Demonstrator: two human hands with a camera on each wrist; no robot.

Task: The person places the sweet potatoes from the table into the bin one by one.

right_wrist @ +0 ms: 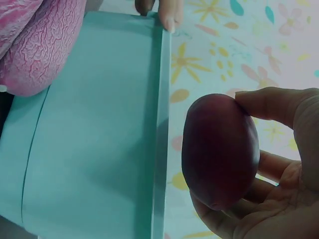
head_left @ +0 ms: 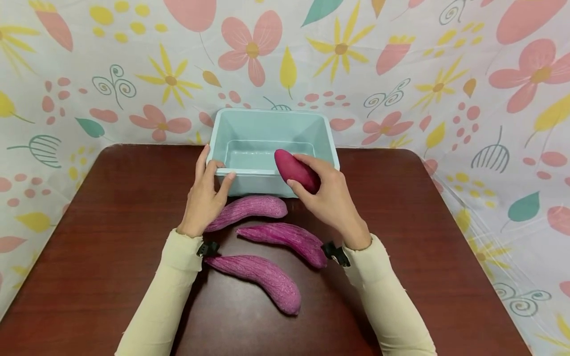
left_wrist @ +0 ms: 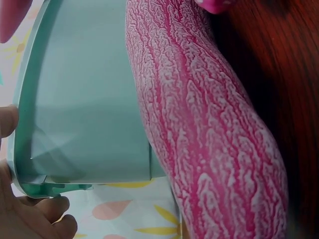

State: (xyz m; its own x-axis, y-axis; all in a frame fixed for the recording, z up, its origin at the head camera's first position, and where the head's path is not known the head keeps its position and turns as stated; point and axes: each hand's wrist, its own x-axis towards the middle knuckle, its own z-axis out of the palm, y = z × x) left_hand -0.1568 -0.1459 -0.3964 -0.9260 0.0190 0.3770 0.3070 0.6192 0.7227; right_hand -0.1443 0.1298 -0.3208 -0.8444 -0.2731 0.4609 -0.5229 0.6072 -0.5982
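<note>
My right hand (head_left: 331, 195) holds a smooth magenta oval, like a sweet potato (head_left: 297, 170), between thumb and fingers over the front rim of a light blue plastic basin (head_left: 273, 184). In the right wrist view this smooth oval (right_wrist: 219, 149) looks dark, with fingers around it. At the basin's front left corner my left hand (head_left: 205, 198) grips the rim, thumb in front; the left wrist view shows its fingers (left_wrist: 52, 209) curled at the corner. Just before the basin lies a long, curved, wrinkled purple vegetable (head_left: 256, 206), its left end partly hidden by the left hand.
Two more long purple vegetables lie nearer on the brown table (head_left: 111, 277): one in the middle (head_left: 285, 235), another closest to me (head_left: 262, 279). A flower-printed cloth (head_left: 401, 59) hangs behind the basin and along the sides of the table.
</note>
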